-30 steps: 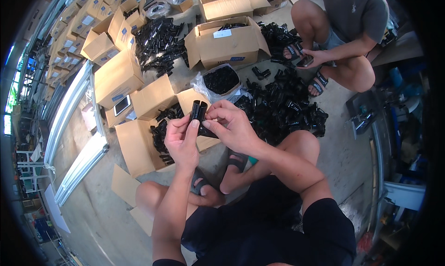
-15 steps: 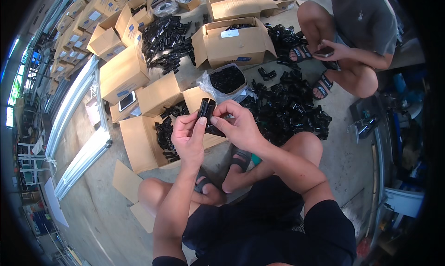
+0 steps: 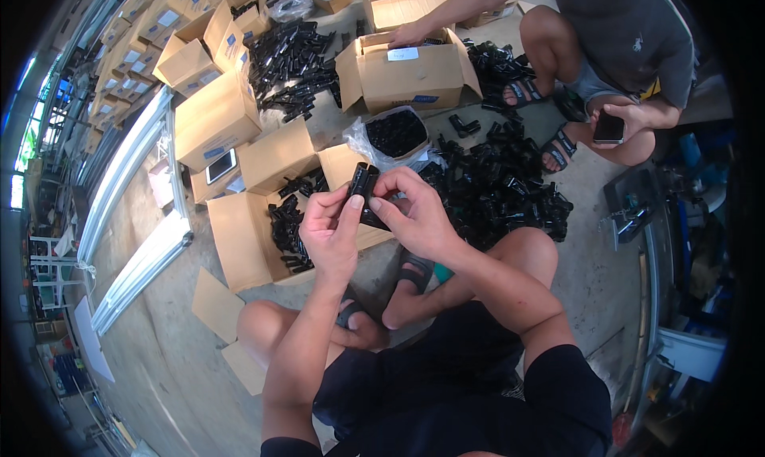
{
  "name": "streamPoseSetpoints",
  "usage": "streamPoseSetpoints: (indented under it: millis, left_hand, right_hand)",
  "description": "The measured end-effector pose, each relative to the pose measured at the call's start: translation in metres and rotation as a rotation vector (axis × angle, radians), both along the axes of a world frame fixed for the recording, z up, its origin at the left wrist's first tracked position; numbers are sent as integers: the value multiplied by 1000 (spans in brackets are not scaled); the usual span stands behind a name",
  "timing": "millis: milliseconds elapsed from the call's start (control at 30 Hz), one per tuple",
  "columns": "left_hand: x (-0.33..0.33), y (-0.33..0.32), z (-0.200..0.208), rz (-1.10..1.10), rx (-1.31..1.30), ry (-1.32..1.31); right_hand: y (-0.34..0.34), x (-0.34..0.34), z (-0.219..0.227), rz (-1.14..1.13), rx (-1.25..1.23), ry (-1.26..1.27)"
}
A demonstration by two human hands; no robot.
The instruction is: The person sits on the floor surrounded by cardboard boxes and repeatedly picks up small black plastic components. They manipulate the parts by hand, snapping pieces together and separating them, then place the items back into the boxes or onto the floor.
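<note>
Between my two hands is a glossy black tube fitting (image 3: 363, 183), its round tubes standing side by side and pointing up. My left hand (image 3: 330, 227) pinches it from the left, thumb on its front. From the other side, my right hand (image 3: 411, 211) grips it with thumb and fingers, hiding its lower part. Below and left of the hands stands an open cardboard box (image 3: 241, 246) with several similar black fittings (image 3: 288, 227) inside. A large heap of black fittings (image 3: 510, 190) lies on the floor to the right.
A bag-lined box (image 3: 396, 134) of small black parts sits ahead. Beyond it, a co-worker's hand (image 3: 408, 35) reaches into an open carton (image 3: 410, 78); the other holds a phone (image 3: 609, 128). More fittings (image 3: 291, 58), a tablet (image 3: 221, 166) and metal profiles (image 3: 143, 274) lie around.
The co-worker's arm has moved left, down to the nearer carton, and their phone hand has shifted right. My hands still hold the fitting, which sits slightly more to the right in view.
</note>
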State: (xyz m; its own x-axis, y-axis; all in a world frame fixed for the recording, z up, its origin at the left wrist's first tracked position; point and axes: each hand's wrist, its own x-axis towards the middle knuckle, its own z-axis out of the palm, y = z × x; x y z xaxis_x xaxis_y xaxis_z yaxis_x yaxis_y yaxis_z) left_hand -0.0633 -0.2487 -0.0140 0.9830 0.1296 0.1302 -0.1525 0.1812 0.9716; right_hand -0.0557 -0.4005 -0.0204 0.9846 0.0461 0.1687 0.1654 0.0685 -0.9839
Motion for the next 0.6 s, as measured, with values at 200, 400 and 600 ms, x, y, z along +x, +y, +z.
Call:
streamPoseSetpoints:
  millis: [200,400,600]
  left_hand:
    - [0,5,-2,-11,-5,1]
    - [-1,8,-4,-32,15,-11]
    - [-2,2,-2,-19,-43,-4]
  right_hand:
    - [0,-1,6,2,-59,-12]
    - [-1,1,0,6,-53,-43]
    - [0,0,5,17,-35,-27]
